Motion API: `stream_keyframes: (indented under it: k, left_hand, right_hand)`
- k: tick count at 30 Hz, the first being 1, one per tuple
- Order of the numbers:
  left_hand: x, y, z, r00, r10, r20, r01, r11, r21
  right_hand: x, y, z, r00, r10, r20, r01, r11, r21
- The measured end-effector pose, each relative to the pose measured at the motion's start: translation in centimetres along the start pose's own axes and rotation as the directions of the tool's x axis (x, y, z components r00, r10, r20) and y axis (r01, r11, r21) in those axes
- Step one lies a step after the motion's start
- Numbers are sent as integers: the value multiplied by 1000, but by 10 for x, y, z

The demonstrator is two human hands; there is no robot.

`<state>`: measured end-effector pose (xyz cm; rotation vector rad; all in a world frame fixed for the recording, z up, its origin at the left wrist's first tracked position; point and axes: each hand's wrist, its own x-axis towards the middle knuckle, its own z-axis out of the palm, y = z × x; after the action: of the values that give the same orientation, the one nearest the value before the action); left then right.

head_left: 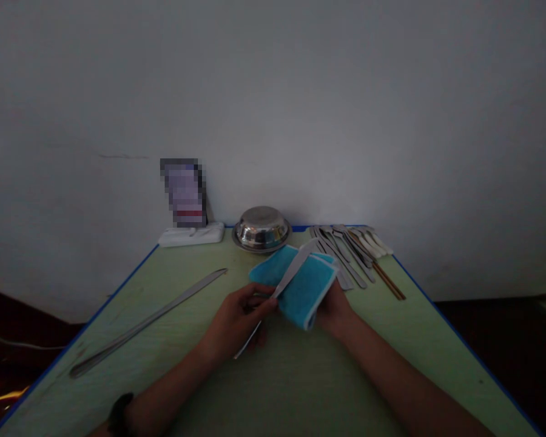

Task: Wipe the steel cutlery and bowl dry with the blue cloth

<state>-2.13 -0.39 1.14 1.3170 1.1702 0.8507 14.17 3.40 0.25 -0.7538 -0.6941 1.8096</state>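
Note:
My left hand (248,312) grips a metal table knife (295,267) near the middle, its blade pointing up and away to the right. Behind the blade spreads a folded blue cloth (300,294) with white edging. My right hand (335,306) holds that cloth from its right side, with most of the fingers hidden behind it. Left of my hands, a long metal utensil (150,321) lies slantwise on the table; its exact kind I cannot tell. An upturned steel bowl (262,229) stands beyond the cloth.
At the back right lie several metal utensils (341,252), wooden chopsticks (389,280) and white spoons (370,241). A phone with a blurred screen (184,194) leans in a white stand (191,234) at the back left. The pale green table (200,388) has blue edges and meets a wall.

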Motion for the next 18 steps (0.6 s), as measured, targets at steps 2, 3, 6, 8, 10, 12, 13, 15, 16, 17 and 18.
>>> stream_keyframes:
  k: [2,3,6,8,10,12,13,15,16,17,18]
  left_hand:
    - [-1,-1,1,1000,-9,17,9,1000,-10]
    - [-1,-2,2,1000,-13,22,13,1000,-13]
    - [-1,-2,2,998,-25,56,25,1000,7]
    - [-2,-1,1,993,-26,116,22,999,35]
    - [-4,-2,2,981,-5,195,-1,1000,29]
    - [-6,-3,3,964,21,264,-14,1000,-26]
    - [-6,-4,4,956,28,291,-10,998,-63]
    - [-7,-6,5,942,24,335,17,993,-120]
    - [-6,-7,5,936,15,352,33,991,-129]
    - [-6,-7,5,931,1,366,47,991,-123]
    - [-6,-6,5,925,-17,379,61,993,-103]
  right_hand:
    - [-6,5,7,998,-24,54,31,991,-130]
    - [-9,7,10,996,-65,57,74,978,-195]
    - [-14,12,13,986,-169,3,160,926,-342]
    - [-14,14,10,977,-203,-67,158,897,-413]
    - [-11,17,5,965,-235,-119,155,872,-464]
    - [-8,18,1,953,-254,-166,153,876,-458]
    - [-6,19,0,947,-254,-198,150,891,-429]
    - [-3,19,-2,923,-257,-288,148,924,-352]
    - [-2,19,-3,904,-263,-336,157,938,-310]
    - [0,18,-3,886,-271,-376,175,947,-271]
    - [1,17,-3,868,-283,-409,200,952,-234]
